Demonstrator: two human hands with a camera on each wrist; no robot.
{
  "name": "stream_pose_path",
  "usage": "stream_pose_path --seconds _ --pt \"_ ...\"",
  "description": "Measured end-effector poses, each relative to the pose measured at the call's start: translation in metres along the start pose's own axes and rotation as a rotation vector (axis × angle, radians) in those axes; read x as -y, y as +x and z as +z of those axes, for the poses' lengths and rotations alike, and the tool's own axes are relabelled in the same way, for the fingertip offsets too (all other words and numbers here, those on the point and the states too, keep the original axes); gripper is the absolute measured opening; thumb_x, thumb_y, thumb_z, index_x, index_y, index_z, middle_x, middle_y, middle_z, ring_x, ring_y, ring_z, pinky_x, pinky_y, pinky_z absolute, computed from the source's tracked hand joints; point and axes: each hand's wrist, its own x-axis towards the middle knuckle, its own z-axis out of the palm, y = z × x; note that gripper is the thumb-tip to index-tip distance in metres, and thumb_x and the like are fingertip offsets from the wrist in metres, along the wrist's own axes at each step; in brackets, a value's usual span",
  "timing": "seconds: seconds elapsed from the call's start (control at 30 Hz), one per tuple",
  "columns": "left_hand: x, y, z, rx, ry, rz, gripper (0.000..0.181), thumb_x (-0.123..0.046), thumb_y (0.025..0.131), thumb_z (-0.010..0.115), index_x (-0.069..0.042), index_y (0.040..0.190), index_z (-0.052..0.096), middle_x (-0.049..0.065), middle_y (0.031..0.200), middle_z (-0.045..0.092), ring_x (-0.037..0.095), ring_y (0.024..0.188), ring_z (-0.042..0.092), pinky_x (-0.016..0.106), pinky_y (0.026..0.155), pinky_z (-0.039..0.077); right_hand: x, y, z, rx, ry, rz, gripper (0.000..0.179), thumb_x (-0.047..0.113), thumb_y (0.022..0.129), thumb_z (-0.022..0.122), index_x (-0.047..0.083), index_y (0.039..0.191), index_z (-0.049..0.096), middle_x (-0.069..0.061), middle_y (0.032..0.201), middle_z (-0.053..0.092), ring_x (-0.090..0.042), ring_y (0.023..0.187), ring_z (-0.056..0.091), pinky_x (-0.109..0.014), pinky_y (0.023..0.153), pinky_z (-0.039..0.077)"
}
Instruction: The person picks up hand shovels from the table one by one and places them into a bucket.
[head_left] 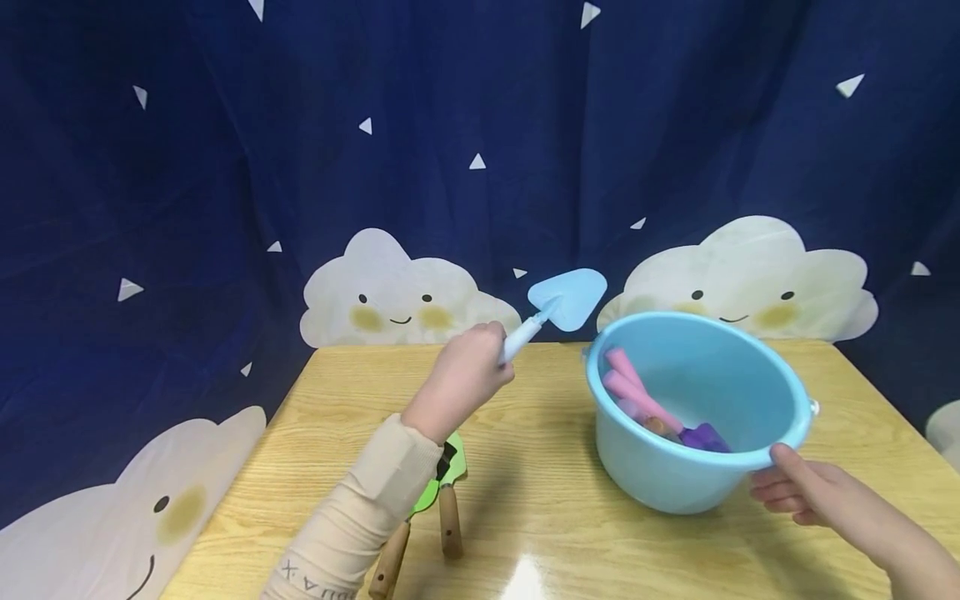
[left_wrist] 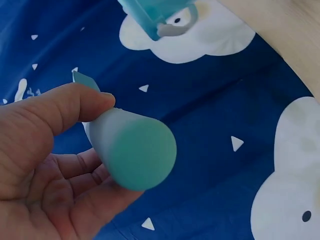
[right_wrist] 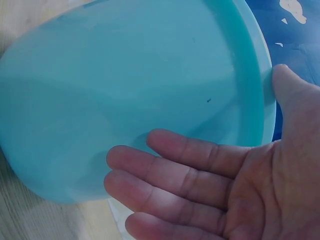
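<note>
My left hand (head_left: pixel 468 371) grips the handle of a light blue toy trowel (head_left: pixel 570 298), holding it above the table. Its blade points up and to the right. In the left wrist view, thumb and fingers close around the pale handle, and its round turquoise end (left_wrist: pixel 143 154) faces the camera. A light blue bucket (head_left: pixel 660 479) stands on the right. Against its rim rests the thumb of my right hand (head_left: pixel 825 496); the other fingers (right_wrist: pixel 185 175) extend nearly straight beside its outer wall. Inside the bucket lie pink-handled tools (head_left: pixel 637 396) and a purple piece (head_left: pixel 705 437).
Below my left forearm, green-headed tools (head_left: pixel 450 467) with wooden handles (head_left: pixel 450 521) lie on the wooden table (head_left: pixel 540 500), partly covered by the sleeve. Behind the table hangs a dark blue curtain (head_left: pixel 450 75) with white triangles and smiling clouds.
</note>
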Motion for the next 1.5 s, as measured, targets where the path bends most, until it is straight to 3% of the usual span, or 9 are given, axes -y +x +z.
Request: stream_pose_path --seconds 0.6,1.03,1.17,1.33,1.5 --pt "-0.032 0.011 0.004 -0.007 0.052 0.117 0.013 -0.005 0.072 0.064 -0.004 0.076 0.051 0.003 0.063 0.046 0.016 0.053 0.047 0.029 0.049 0.043 0.001 -0.001 0.001 -0.003 0.005 -0.001 0.074 0.041 0.097 0.008 -0.019 0.108 0.051 -0.023 0.097 0.062 -0.031 0.089 0.060 -0.037 0.067 0.047" --pt "-0.057 0.018 0.014 0.065 0.155 0.161 0.014 -0.011 0.074 0.067 -0.006 0.079 0.055 0.002 0.068 0.053 0.015 0.058 0.054 0.026 0.050 0.045 -0.004 -0.001 0.000 -0.018 0.004 -0.030 0.072 0.039 0.098 0.009 -0.019 0.107 0.051 -0.023 0.097 0.062 -0.026 0.086 0.061 -0.035 0.066 0.047" --pt "-0.066 0.020 0.019 0.075 0.188 0.203 0.012 -0.010 0.074 0.068 -0.007 0.080 0.057 0.001 0.069 0.054 0.015 0.062 0.057 0.025 0.051 0.045 -0.005 -0.001 0.000 -0.018 0.001 -0.036 0.072 0.039 0.098 0.009 -0.018 0.107 0.052 -0.022 0.097 0.062 -0.024 0.085 0.061 -0.034 0.065 0.047" --pt "-0.076 0.021 0.025 0.077 0.234 0.248 0.007 -0.007 0.077 0.063 -0.013 0.075 0.060 -0.002 0.067 0.056 0.012 0.061 0.057 0.023 0.051 0.044 -0.006 -0.002 0.001 -0.027 0.000 -0.038 0.072 0.038 0.098 0.009 -0.018 0.107 0.052 -0.022 0.096 0.062 -0.022 0.084 0.061 -0.033 0.065 0.047" --pt "-0.087 0.024 0.030 0.139 0.267 0.270 0.012 -0.010 0.083 0.059 -0.020 0.083 0.065 -0.006 0.070 0.059 0.008 0.067 0.057 0.020 0.055 0.044 -0.006 -0.002 0.001 -0.033 -0.006 -0.059 0.070 0.037 0.098 0.010 -0.018 0.107 0.052 -0.021 0.097 0.062 -0.016 0.082 0.061 -0.031 0.064 0.047"
